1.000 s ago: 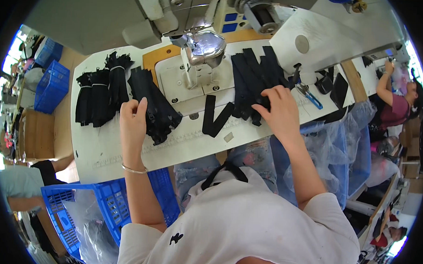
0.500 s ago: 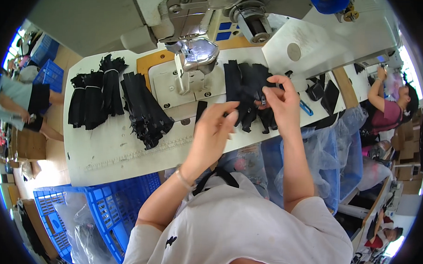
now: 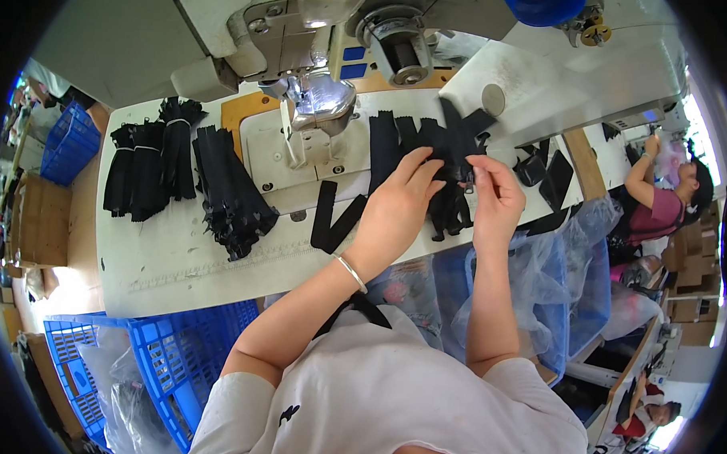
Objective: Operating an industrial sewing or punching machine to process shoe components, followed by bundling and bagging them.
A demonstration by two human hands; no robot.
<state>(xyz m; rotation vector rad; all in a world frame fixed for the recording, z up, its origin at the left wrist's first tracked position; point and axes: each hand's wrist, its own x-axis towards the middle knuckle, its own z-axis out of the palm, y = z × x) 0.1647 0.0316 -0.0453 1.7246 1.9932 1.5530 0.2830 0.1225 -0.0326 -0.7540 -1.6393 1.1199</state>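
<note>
Over the right part of the sewing table [image 3: 162, 260], both my hands are at one black zipper [image 3: 463, 138], whose slider shows between them. My right hand [image 3: 499, 201] pinches the zipper by the slider end, thumb against fingertips. My left hand [image 3: 396, 210] is closed at its left side, fingertips on the dark tape; exactly what they grip is partly hidden. Under and behind the hands lies a spread row of black zippers [image 3: 385, 140]. Left of my left wrist, a black strip [image 3: 325, 222] lies bent in a V.
The sewing machine head [image 3: 324, 105] stands just beyond the hands. Bundled black zippers [image 3: 145, 175] and a loose bunch [image 3: 230, 194] lie at left. Blue crates [image 3: 162, 372] and plastic-lined blue bins [image 3: 557, 298] stand below the table edge. A co-worker [image 3: 661, 197] sits at far right.
My left hand has moved right and up to meet my right hand at the zipper. The zipper's tapes now stick out above the hands. The V-shaped strip has come into fuller view.
</note>
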